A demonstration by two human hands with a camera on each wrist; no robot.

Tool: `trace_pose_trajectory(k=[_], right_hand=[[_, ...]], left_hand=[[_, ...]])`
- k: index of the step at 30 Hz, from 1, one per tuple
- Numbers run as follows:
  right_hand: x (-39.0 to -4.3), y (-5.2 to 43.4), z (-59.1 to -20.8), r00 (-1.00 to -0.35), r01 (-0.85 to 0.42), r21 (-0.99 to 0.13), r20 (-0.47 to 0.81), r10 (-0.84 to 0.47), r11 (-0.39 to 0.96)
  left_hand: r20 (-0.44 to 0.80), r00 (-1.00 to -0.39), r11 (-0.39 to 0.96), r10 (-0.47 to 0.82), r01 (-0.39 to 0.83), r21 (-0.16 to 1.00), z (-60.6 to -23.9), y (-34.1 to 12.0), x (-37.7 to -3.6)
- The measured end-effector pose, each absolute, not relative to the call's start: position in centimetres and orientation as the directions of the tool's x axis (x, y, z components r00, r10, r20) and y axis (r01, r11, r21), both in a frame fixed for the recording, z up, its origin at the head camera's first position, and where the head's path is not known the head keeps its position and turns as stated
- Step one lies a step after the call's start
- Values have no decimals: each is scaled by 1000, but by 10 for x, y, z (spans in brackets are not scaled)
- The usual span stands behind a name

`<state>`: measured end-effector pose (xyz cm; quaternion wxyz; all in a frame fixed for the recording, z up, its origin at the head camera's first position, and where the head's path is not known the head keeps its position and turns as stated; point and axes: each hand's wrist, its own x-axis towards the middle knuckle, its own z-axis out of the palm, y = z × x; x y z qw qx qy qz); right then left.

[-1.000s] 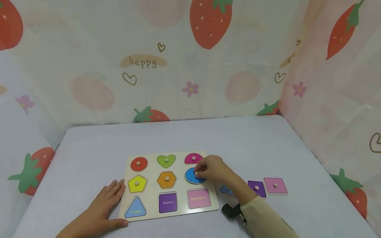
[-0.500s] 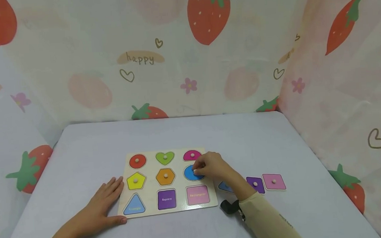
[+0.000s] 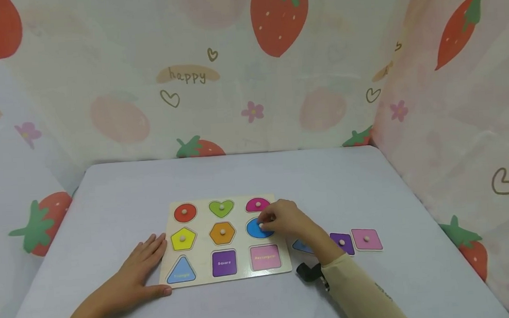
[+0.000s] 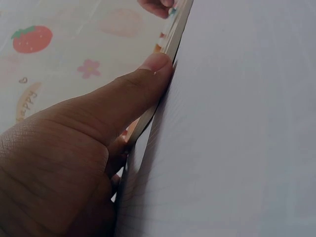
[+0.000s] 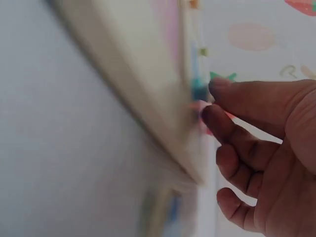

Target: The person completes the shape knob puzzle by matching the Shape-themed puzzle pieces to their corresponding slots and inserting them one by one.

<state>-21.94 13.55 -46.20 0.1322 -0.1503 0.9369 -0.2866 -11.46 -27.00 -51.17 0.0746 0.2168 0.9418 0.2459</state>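
A cream wooden puzzle board (image 3: 199,223) lies flat on the table in the head view. My left hand (image 3: 130,278) rests along its left side, fingers straight and touching the edge, with the thumb at the near corner. My right hand (image 3: 290,221) pinches the small knob of a blue oval puzzle piece (image 3: 253,230), which sits in the middle row's right slot. Partly hidden by that hand is a magenta half-round piece (image 3: 255,205) above. Red, green, yellow and orange knobbed pieces sit in other slots. The bottom-row triangle, square and rectangle slots show printed colours without knobs.
Right of the board lie a purple square piece (image 3: 341,244), a pink rectangle piece (image 3: 367,240) and a blue triangle piece (image 3: 301,246) partly behind my right forearm. A black device (image 3: 308,272) is on the right wrist. Strawberry-printed cloth (image 3: 249,72) walls the table's back and sides.
The blue oval piece has gone from slightly raised and offset to flat in its slot, still pinched by the right hand. The left hand stays put; the head view shifts slightly.
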Motion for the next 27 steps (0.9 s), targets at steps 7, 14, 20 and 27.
trace_pose_trajectory(k=[7,14,20,27], right_hand=[[-215,160,-448,-923,-275,-570,-70,-379,774],[-198,187,-450,-923,-291,-565,-47,-382,772],[-190,208,-460,-918,-318,-549,-25,-395,773],[-192,227,-470,-895,-365,-542,-19,-445,757]], left_hand=[[-52,-895,790,443,362,495,-513,-267,-117],[-70,-901,792,428,337,508,-510,-267,-115],[-70,-902,796,425,336,503,-510,-269,-114],[-67,-900,789,431,340,512,-508,-269,-114]])
